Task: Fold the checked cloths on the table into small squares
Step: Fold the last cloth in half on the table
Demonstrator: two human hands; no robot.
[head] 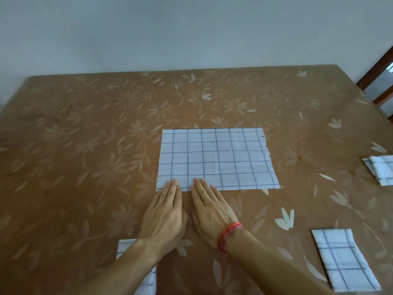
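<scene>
Pressing near edge of checked cloth, mid-bench: left hand, right hand flat, fingers straight, no grip on anything. Cloth's long axis runs left-right; bulk lies ahead-right; right hand nearer far right end.

Single wide-angle head view, looking forward and down over the surface, close above left grip and right grip.

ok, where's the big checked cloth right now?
Head view, mid-table: the big checked cloth lies flat, with the left hand and right hand resting straight fingertips on its near-left edge. A small folded cloth sits nearer, to the right.
</scene>
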